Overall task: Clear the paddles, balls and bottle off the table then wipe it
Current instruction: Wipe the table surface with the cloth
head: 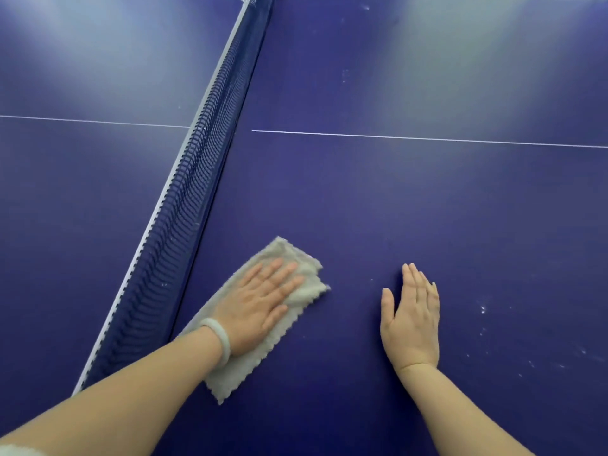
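A dark blue table tennis table fills the view. A pale grey cloth lies flat on it just right of the net. My left hand presses down on the cloth with straight fingers; a pale bangle sits on that wrist. My right hand rests flat on the bare table surface to the right of the cloth, fingers together and straight. No paddles, balls or bottle are in view.
The net with its white top band runs diagonally from the top centre to the lower left, close beside the cloth. A white centre line crosses the table. Small white specks dot the surface right of my right hand.
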Demonstrator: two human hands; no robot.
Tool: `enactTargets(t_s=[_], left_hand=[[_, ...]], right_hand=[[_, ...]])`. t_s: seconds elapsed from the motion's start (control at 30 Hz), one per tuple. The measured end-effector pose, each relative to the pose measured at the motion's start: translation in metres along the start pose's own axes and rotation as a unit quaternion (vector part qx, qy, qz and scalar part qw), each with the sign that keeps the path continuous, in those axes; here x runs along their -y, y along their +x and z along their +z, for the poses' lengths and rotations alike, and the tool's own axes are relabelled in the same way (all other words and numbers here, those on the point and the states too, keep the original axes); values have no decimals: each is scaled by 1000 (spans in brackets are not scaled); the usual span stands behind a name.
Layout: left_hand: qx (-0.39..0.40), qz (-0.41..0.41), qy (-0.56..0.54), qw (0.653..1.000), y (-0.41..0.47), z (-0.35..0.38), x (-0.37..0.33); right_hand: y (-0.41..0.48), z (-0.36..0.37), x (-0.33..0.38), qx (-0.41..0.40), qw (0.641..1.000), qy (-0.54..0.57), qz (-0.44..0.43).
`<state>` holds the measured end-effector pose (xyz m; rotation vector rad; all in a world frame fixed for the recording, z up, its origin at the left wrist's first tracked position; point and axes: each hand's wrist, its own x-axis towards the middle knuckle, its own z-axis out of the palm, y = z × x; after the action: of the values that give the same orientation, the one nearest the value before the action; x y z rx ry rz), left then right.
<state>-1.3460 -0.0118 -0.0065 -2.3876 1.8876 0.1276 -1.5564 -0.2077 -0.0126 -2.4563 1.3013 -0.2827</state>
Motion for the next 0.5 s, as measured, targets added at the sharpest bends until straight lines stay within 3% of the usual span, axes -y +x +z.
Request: enactTargets(t_s=[0.1,0.2,0.37,0.5], left_hand=[[-5,-187,-15,982,18,-3,8],[-17,-230,-57,971,70,-10,-6],[15,-55,-35,998,150,-18,-43],[29,124,12,992,141,-19,-57]], right_hand=[[1,2,1,-7,1000,-8,4],[1,3,-1,-12,1000,-5,4],[3,5,-2,-20,1000,-4,10],[2,4,-4,-18,1000,19,12]])
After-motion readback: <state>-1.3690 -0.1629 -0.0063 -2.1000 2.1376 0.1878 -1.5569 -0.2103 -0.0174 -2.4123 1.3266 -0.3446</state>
